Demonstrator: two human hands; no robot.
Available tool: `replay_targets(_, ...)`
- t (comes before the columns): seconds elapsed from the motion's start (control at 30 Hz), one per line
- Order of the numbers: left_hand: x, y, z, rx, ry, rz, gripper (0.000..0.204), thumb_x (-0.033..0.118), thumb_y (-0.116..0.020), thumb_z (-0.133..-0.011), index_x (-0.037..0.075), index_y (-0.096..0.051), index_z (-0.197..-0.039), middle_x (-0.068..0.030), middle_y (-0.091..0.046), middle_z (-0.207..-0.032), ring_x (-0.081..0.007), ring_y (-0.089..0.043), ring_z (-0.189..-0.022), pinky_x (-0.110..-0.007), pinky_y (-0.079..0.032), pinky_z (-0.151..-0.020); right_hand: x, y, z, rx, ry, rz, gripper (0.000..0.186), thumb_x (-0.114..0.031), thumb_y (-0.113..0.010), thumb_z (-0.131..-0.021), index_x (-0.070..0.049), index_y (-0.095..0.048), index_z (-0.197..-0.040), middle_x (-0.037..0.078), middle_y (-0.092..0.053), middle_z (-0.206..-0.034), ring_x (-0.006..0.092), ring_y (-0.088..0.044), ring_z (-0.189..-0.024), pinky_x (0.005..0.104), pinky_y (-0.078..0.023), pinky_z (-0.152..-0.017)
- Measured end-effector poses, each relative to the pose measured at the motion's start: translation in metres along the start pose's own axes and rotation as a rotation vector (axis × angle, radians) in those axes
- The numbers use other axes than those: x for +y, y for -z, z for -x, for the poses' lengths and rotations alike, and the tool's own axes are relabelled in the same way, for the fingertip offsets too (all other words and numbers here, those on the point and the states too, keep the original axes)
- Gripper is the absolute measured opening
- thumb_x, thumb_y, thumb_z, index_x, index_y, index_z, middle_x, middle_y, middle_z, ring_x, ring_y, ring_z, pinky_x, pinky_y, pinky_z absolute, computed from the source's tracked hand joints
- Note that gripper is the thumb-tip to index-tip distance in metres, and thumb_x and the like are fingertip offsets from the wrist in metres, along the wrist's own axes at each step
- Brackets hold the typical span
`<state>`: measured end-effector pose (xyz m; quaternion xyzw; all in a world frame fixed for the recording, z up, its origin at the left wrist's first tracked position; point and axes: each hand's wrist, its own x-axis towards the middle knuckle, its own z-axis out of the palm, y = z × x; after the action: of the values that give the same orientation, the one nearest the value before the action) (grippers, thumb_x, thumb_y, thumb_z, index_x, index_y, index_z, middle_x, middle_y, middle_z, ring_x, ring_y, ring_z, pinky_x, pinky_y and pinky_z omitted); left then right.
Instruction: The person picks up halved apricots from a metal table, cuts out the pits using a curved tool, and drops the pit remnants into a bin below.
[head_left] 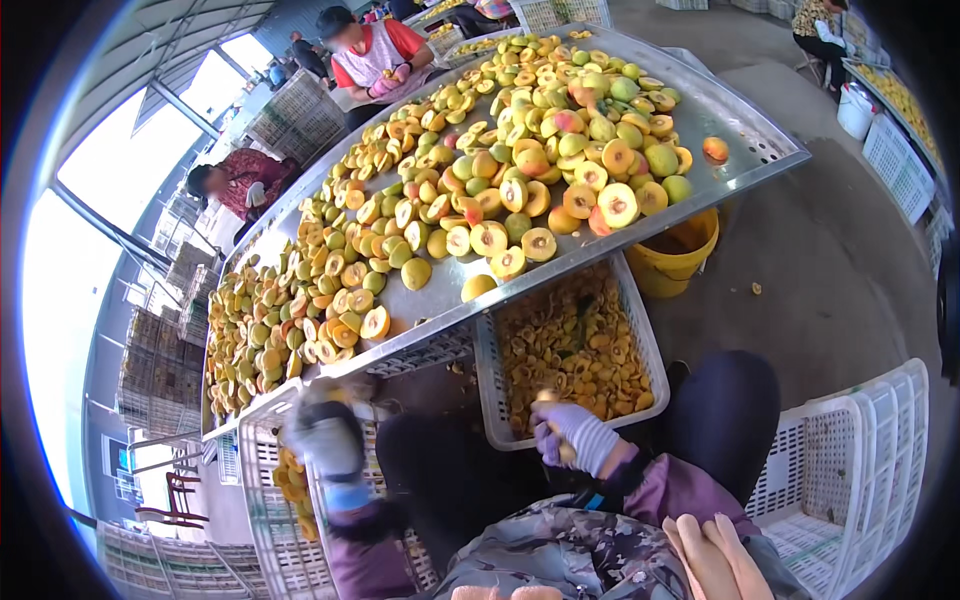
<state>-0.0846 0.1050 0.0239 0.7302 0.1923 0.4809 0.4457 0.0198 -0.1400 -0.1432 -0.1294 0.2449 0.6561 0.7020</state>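
My right hand [577, 437], in a pale purple and grey-striped glove, is closed round a tan stick-like tool [548, 397]; its working end cannot be made out. It is above the near edge of a white crate [655, 372] holding fruit scraps and pits [570, 350]. My left hand [330, 440], also gloved, is smeared by motion near the table's front edge, above another white crate [262, 480] with yellow fruit pieces [292, 485] in it. Its fingers cannot be made out. Halved yellow-green peaches [490, 238] are spread over the metal table [425, 290] ahead.
A yellow bucket [680, 262] stands under the table's right side. To my right is a white plastic crate [880, 440]. Two people [375, 60] work along the table's far left side; another person [822, 35] sits at the far right. Stacked crates [160, 375] line the left.
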Motion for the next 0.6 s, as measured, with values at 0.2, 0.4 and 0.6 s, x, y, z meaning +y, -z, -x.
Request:
replay_targets(0.2, 0.030, 0.118, -0.053, 0.003, -0.070, -1.702, 0.037, 0.022, -0.065, -0.078, 0.008, -0.062, -0.113, -0.0201, -0.064, -0.106, -0.0350, -0.063, -0.091, -0.043, -0.049, -0.081, 0.012, -0.021, 0.008, 0.172, 0.137, 0.363, 0.016, -0.023, -0.057, -0.091, -0.008, -0.052, -0.087, -0.001, -0.049, -0.062, 0.0096, -0.046, -0.044, 0.0257, -0.039, -0.040)
replay_targets(0.4, -0.018, -0.082, -0.080, -0.559, -0.020, -1.191, 0.041, 0.035, -0.064, -0.075, 0.010, -0.065, -0.107, -0.0182, -0.066, -0.100, -0.0361, -0.062, -0.095, -0.043, -0.048, -0.083, -0.004, -0.022, 0.022, 0.287, 0.331, 0.449, 0.019, -0.024, -0.058, -0.088, -0.006, -0.054, -0.084, 0.000, -0.051, -0.061, 0.0120, -0.050, -0.045, 0.0282, -0.043, -0.039)
replay_targets(0.6, -0.087, -0.207, -0.097, -1.224, 0.047, -1.401, 0.060, 0.055, -0.055, -0.076, 0.006, -0.067, -0.108, -0.0187, -0.066, -0.107, -0.0323, -0.063, -0.102, -0.040, -0.050, -0.087, -0.003, -0.039, 0.036, 0.276, 0.502, 0.654, 0.023, -0.025, -0.057, -0.088, -0.003, -0.052, -0.081, 0.006, -0.053, -0.058, 0.0166, -0.052, -0.041, 0.0309, -0.044, -0.037)
